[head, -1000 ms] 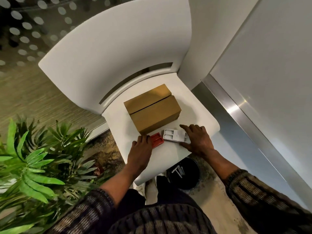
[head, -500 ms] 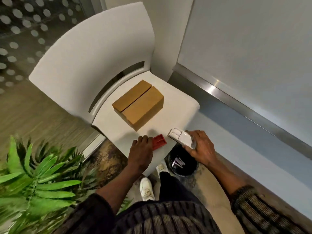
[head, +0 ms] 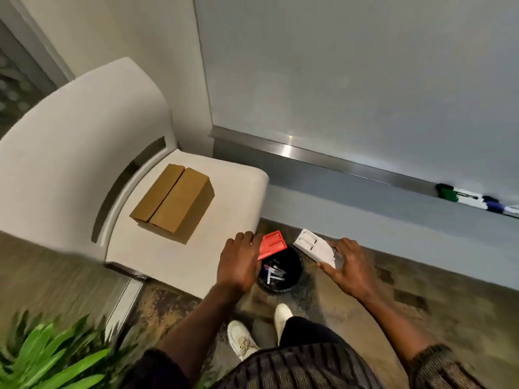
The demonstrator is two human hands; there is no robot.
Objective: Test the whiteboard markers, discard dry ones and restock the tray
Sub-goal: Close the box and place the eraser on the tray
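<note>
- Nearest, on the person's side of the black bin (head: 295,272), two pale shoes (head: 241,336) stood on the mottled carpet (head: 351,318), one a little ahead of the other.
- Well to the left of the bin and nearer than it, blurred green plant leaves (head: 50,357) filled the lower corner.
- Just left of the bin, the left hand (head: 238,262) had its fingers curled round the left edge of a red slotted piece (head: 271,244) and gripped it. The piece hung tilted above the bin's far rim.
- Just right of the bin, the right hand (head: 348,270) pinched a white slotted piece (head: 314,248), with the thumb on the near edge and the fingers on the far edge. This piece was tilted too, and was clear of the red one.
- Inside the bin lay a loose heap of discarded markers (head: 273,272) with pale barrels, too small to count.
- Left of the bin stood a white chair (head: 84,164), the front corner of its seat close beside the bin. Whether the two touched could not be told.
- Beyond the bin and to its left, a closed cardboard box (head: 172,203) lay flat on the seat.
- Beyond the bin, a metal tray (head: 337,161) ran along the foot of the whiteboard (head: 365,80).
- Far to the right of the bin, a green-capped marker (head: 446,192) and a blue-capped marker (head: 494,206) lay end to end on that tray.
</note>
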